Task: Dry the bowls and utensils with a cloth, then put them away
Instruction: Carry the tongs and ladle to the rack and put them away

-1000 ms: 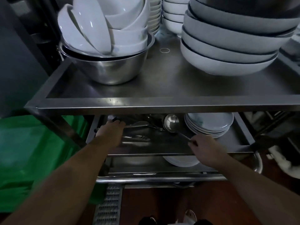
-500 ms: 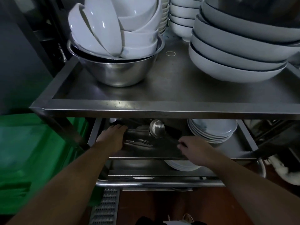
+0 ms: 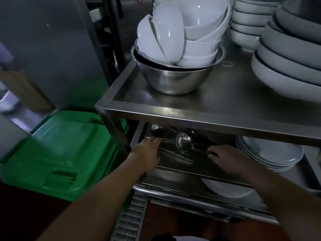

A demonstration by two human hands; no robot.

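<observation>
On the steel cart's middle shelf, a tray (image 3: 199, 168) holds several metal utensils. A steel ladle (image 3: 182, 141) lies across them, its handle running right to my right hand (image 3: 227, 158), whose fingers curl round the handle's end. My left hand (image 3: 147, 152) rests with straight fingers on the utensils at the tray's left side. A steel mixing bowl (image 3: 173, 80) full of white bowls (image 3: 182, 32) sits on the top shelf. I see no cloth.
Stacks of wide grey-white bowls (image 3: 286, 66) and smaller bowls (image 3: 250, 20) fill the top shelf's right and back. White plates (image 3: 271, 153) sit right of the tray, more plates (image 3: 225, 188) below. A green bin lid (image 3: 66, 153) lies left of the cart, a floor grate (image 3: 130, 218) below.
My right hand has slid the ladle leftward into the tray, toward my left hand. My left hand stays on the utensils. My view has swung left, showing the green bin.
</observation>
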